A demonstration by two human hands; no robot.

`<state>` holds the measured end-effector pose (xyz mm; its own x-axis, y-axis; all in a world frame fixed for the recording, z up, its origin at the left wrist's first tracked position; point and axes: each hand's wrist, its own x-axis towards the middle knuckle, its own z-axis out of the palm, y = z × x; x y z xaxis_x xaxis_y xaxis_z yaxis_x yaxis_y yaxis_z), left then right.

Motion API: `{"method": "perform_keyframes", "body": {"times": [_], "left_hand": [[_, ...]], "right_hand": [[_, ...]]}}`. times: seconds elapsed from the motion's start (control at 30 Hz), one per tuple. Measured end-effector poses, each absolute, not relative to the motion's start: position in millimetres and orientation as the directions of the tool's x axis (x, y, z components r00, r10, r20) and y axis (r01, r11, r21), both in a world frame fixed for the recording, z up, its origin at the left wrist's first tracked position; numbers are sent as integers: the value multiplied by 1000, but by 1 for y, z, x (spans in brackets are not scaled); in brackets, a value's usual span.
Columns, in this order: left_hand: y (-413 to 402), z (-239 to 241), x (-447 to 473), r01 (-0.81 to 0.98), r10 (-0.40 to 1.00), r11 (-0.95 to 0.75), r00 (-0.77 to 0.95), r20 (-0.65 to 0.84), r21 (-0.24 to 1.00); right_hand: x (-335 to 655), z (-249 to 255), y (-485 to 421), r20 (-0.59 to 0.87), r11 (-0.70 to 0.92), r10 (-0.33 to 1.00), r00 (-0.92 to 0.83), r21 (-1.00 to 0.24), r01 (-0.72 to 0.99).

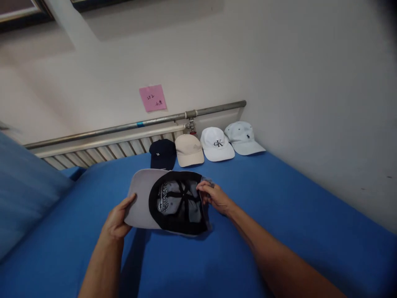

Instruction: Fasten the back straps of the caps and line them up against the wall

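I hold a grey cap (145, 198) upside down above a blue bed sheet (279, 215), its black inner band and seams facing up. My left hand (117, 221) grips the edge of the brim, thumb on top. My right hand (214, 196) pinches the back rim of the cap near its strap, fingers closed on the fabric.
A row of caps lies at the far edge of the bed by the wall: a navy cap (162, 154), a beige cap (188, 150), a white cap (217, 144) with black letters, and a pale blue cap (243, 138). A pink note (152, 98) sticks on the wall above a metal pipe (136, 124).
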<state>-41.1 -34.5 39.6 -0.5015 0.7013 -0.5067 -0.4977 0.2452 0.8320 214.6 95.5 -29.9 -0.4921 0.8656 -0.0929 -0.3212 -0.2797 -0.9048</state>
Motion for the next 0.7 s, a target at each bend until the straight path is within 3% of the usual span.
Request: {"method": "perform_keyframes", "body": {"times": [0.2, 0.33, 0.4, 0.47, 0.53, 0.7], "left_hand": [[9, 26, -51, -369, 711, 206, -580, -398, 906], [14, 16, -42, -153, 695, 90, -698, -172, 984], [1, 11, -40, 47, 749, 67, -663, -18, 997], [-22, 6, -41, 350, 861, 48, -489, 139, 936], [-47, -1, -41, 615, 924, 5, -304, 231, 789], [-76, -22, -10, 874, 958, -114, -29, 285, 472]], "right_hand": [[224, -25, 76, -152, -403, 761, -630, -872, -276], [222, -27, 71, -184, -412, 790, -585, -866, -283], [223, -27, 72, -202, -424, 794, -573, -860, -284], [226, -23, 74, -224, -440, 763, -607, -867, -234], [230, -17, 75, -249, -428, 741, -624, -891, -153], [238, -12, 78, -276, -266, 831, -482, -960, 90]]}}
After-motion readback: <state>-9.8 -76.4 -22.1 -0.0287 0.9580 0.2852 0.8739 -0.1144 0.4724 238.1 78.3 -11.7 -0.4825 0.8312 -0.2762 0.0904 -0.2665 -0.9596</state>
